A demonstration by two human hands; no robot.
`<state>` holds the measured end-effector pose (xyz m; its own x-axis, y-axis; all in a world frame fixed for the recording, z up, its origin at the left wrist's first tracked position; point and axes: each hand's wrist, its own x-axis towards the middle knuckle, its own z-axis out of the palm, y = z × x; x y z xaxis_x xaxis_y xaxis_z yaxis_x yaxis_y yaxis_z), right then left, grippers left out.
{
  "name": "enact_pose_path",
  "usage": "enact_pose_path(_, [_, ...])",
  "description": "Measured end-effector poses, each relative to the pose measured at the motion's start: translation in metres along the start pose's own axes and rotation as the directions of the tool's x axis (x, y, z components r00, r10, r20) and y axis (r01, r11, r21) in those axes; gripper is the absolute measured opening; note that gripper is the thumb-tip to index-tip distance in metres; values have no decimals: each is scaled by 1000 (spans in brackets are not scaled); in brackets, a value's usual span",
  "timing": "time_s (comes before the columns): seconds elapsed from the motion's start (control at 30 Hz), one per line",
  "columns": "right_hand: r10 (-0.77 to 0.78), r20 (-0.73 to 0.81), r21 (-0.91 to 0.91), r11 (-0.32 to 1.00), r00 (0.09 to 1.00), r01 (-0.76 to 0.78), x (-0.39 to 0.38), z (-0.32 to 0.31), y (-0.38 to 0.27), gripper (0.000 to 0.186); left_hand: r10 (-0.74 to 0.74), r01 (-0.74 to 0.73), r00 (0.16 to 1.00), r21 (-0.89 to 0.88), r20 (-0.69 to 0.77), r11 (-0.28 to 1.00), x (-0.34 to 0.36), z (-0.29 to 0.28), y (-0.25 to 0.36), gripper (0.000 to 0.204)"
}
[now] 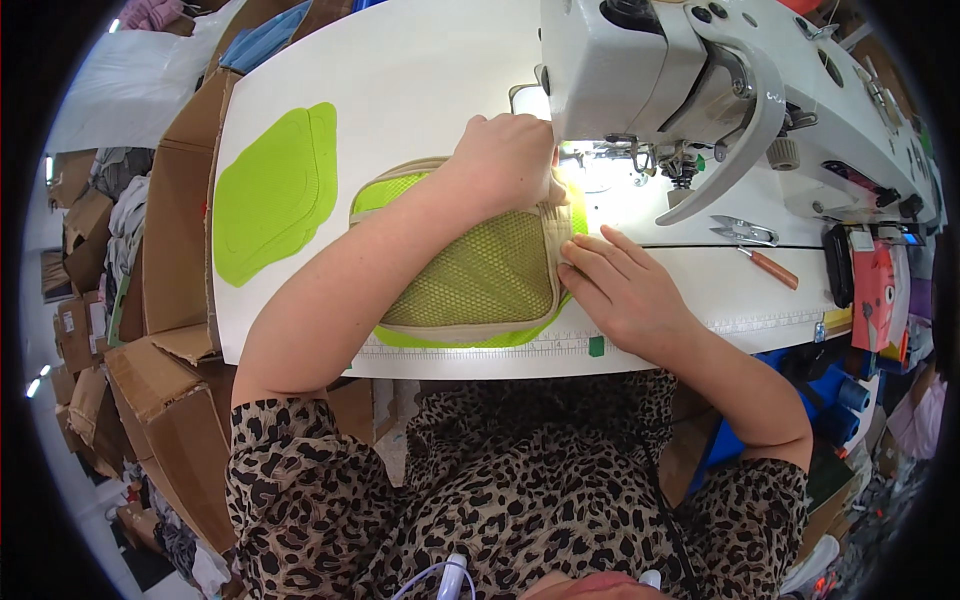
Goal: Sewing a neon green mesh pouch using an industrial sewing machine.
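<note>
A lime-green mesh pouch [470,275] with beige binding lies on the white sewing table, its right edge beside the lit needle area of a white sewing machine [610,85]. My left hand [510,165] is closed on the pouch's upper right corner, with the fingertips partly hidden. Across the pouch reaches my left forearm, covering some of the mesh. My right hand [635,295] rests with fingers stretched out, their tips touching the beige right edge. The exact spot under the presser foot is too bright to make out.
Flat lime-green fabric pieces [275,200] lie stacked at the table's left. Thread snips [745,231] and a wooden-handled tool [770,268] sit right of my right hand. A measuring tape strip [470,352] runs along the front edge. Cardboard boxes [180,230] stand against the left side.
</note>
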<state>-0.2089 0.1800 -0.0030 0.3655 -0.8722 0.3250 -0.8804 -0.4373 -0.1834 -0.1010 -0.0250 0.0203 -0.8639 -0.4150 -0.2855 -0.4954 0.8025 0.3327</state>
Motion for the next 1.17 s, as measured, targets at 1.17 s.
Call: enact_pose_path(1.17, [18,-63,-17,1000,998,-19,12,4,28,23,103,-119,982,-97,-156,988,28,1,-31,47])
